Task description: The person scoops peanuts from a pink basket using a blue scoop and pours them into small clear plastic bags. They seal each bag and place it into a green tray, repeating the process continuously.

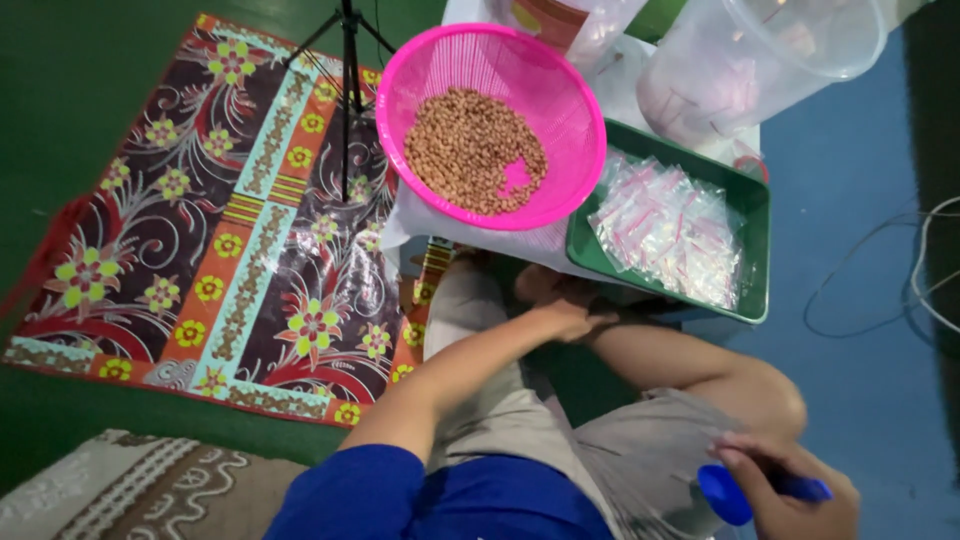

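Observation:
My left hand (570, 315) reaches forward and rests on my ankle, just below the front edge of a green tray (583, 250); it holds nothing I can see. My right hand (790, 492) lies on my right knee at the lower right, closed around a blue plastic scoop (727, 494). In the tray is a heap of small clear zip bags (668, 228) with red strips. To the left of the tray, a pink mesh basket (565, 90) holds a pile of brown peanuts (470, 150).
A large clear plastic tub (760, 60) stands behind the tray. A black tripod (347, 100) stands on a flowered mat (200, 250) at the left. A beige rug (130, 490) shows at the lower left. Cables (925, 270) trail over the blue floor at the right.

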